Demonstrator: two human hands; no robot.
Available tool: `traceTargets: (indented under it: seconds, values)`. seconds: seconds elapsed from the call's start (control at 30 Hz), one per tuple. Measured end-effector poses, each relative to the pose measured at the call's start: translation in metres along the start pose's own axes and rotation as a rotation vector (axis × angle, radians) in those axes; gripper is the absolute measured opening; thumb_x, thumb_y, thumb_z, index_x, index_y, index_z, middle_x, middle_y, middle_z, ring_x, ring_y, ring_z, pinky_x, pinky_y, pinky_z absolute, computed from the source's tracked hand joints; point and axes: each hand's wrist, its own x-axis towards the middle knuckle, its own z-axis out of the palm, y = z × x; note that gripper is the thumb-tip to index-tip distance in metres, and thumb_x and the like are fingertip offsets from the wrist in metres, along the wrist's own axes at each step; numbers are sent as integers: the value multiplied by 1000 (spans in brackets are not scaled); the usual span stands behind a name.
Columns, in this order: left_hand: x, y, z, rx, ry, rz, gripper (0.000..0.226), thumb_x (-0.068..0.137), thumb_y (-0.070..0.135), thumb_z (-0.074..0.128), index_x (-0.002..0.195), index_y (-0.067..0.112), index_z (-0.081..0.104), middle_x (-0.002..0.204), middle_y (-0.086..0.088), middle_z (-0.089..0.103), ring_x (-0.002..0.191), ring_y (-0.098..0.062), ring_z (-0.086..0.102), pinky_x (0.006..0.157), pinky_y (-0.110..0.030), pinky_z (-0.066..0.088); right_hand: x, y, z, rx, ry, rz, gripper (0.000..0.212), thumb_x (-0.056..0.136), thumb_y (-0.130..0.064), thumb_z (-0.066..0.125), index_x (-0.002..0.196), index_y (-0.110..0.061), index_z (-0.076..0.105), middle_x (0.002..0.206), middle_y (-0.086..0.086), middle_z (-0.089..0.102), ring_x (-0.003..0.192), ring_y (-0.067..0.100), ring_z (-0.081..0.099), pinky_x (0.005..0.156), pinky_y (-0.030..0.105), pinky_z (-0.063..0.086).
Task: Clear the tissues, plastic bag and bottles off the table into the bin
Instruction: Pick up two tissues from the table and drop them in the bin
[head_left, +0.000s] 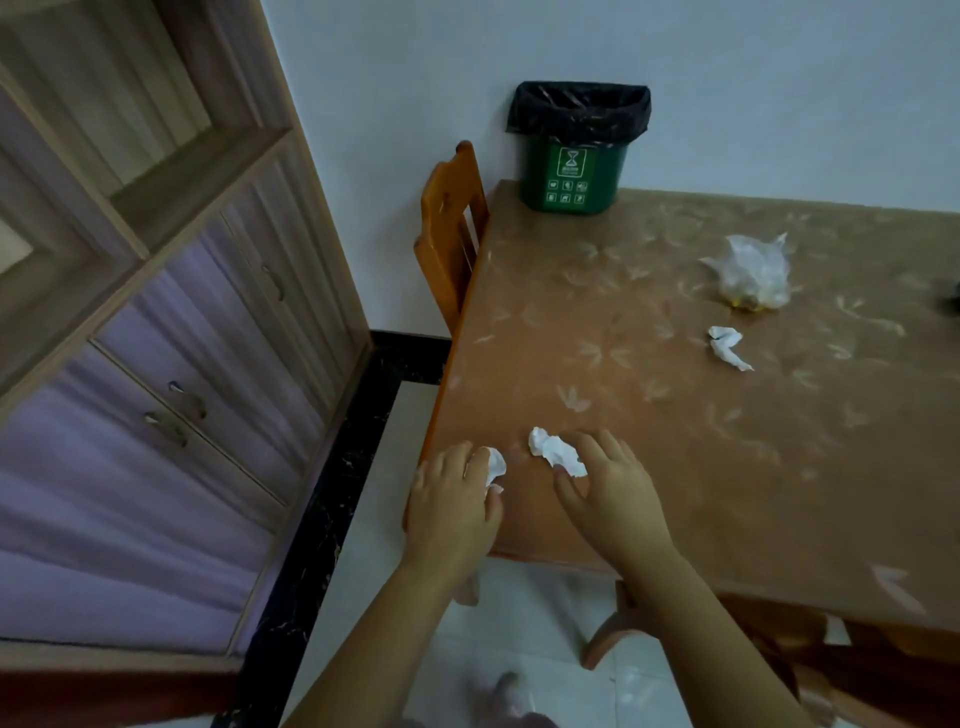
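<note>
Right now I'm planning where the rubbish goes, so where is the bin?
In the head view the green bin stands on the table's far left corner against the wall, beside the wooden chair.

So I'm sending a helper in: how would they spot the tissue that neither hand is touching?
Start at the green bin on the table's far edge. Right of it lies a plastic bag; just nearer is the lone tissue, far from both hands.

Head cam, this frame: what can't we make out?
- Bottles: none identifiable; a dark object is cut off by the right edge.
- Green bin with black liner: inside hidden by its rim.
- Crumpled clear plastic bag: yellowish contents blurred.
- Left hand: covers part of its white tissue.
</note>
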Motion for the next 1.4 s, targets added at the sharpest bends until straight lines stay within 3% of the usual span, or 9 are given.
traceTargets:
  seconds: [0.13,0.27,0.47,0.6,0.87,1.07,1.27,1.4]
  values:
    - [10,-18,30,7,-73,-54,41,63,7,76,102,2,63,106,-20,65,95,-38,62,79,-49,49,10,28,28,-11,-67,63,26,69,0,69,94,-5,64,84,11,65,71,32,59,61,37,48]
    - [19,-31,56,-19,-149,-104,42,75,11,67,115,5,57,121,-18,58,111,-35,53,92,-48,43,19,54,52,-28,-92,147,23,71,-5,71,93,-4,64,95,14,66,78,36,60,66,41,49]
    - [18,-47,79,-7,-159,-62,49,59,10,81,104,6,62,106,-19,66,94,-35,63,78,-46,51,28,76,82,-39,-163,162,30,69,-7,73,96,0,62,102,19,64,84,39,58,66,42,48]
    - [12,-57,90,-23,-159,-50,49,60,12,82,104,5,62,105,-18,66,95,-33,63,77,-45,51,28,85,97,-15,-188,157,34,70,-8,73,103,-4,63,107,16,63,88,38,57,68,40,47]
    - [14,-62,94,-90,-121,-70,38,63,3,78,99,4,64,100,-14,66,90,-30,62,75,-40,51,21,87,112,46,-182,189,28,70,-2,72,97,-7,66,103,12,64,84,34,55,65,39,50]
    - [16,-62,98,-232,-70,-205,27,63,-5,75,86,5,66,91,-12,65,80,-28,61,66,-32,48,11,83,115,72,-171,247,20,73,-2,71,92,-5,67,90,14,60,79,32,51,59,36,45]
    - [12,-59,95,-373,-77,-424,11,77,4,66,86,10,64,93,-4,59,78,-18,57,58,-23,41,1,74,111,148,-166,321,16,74,0,68,89,-3,66,86,8,54,81,22,45,66,30,36]
    - [10,-60,85,-464,-60,-472,10,77,4,66,83,11,63,90,-2,57,73,-18,57,59,-27,47,0,66,109,185,-162,350,18,74,4,64,90,-4,66,85,1,49,81,26,50,66,30,37]
